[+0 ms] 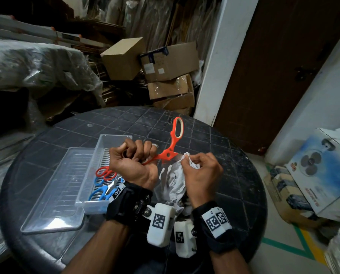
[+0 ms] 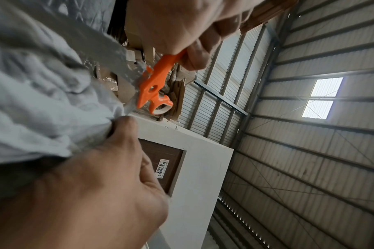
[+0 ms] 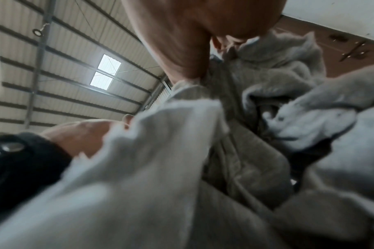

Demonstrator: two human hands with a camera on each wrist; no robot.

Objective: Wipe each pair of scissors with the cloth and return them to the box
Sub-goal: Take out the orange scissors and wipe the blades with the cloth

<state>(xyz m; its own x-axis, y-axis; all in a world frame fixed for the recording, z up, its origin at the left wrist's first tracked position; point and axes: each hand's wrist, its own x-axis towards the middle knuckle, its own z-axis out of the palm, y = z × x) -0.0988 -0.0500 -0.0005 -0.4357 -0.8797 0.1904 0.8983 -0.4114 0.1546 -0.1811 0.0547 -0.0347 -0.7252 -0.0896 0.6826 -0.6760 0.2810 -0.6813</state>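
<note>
**Orange scissors held over the table, cloth at the blades**

The orange scissors [image 1: 168, 154] are being held above the middle of the round dark table [image 1: 234, 175], opened wide: one long handle loop is pointing up toward 12 o'clock, the other is sitting inside the left hand [image 1: 134, 165], whose fingers are curling tightly round it. From the left wrist view the blades are running out from the orange pivot toward 10 o'clock and disappearing into fabric.

The cloth [image 1: 175, 180], a crumpled pale rag, is hanging just at 3 o'clock of the pivot and trailing down toward 6 o'clock between the two wrists. The right hand [image 1: 201, 173] is pinching a bunched corner of it between thumb and fingertips, the fingers closing narrowly on the fabric right beside the scissor blades. The right wrist view is showing little but blurred folds of cloth.

At 9 o'clock of the hands, the box [image 1: 105, 141], a clear plastic tub with a ribbed floor, is standing on the table. Inside it, at its near end, a red-handled pair [image 1: 104, 173] is lying on top of blue-handled pairs [image 1: 99, 191]; how many blue ones there are is hard to count. The far end of the tub is showing only its ribbed floor. The clear lid [image 1: 52, 194] is lying flat on the table, touching the box's 9 o'clock side.

Beyond the table at 12 o'clock, cardboard cartons [image 1: 165, 66] are sitting stacked.
</note>
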